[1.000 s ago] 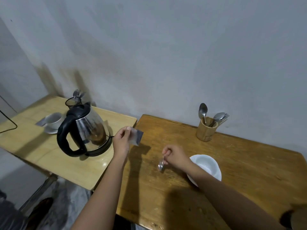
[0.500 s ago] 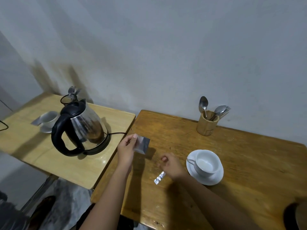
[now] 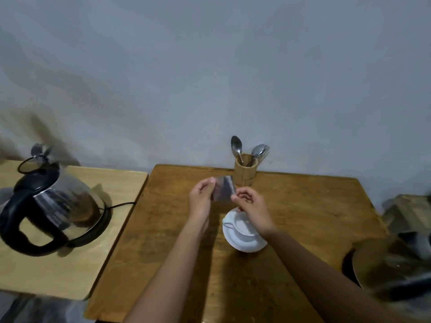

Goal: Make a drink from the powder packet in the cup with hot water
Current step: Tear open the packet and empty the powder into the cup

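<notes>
Seen from the head camera, the left hand (image 3: 200,201) and right hand (image 3: 250,203) each pinch an edge of the small silvery foil powder packet (image 3: 223,188), held above the white ceramic cup (image 3: 242,227) on its white saucer (image 3: 245,244). Emptying the packet appears to be the current step; next, tipping over the cup. The brown wooden table (image 3: 303,217) offers open room; the steel electric kettle (image 3: 58,206) stands well apart on the left.
</notes>
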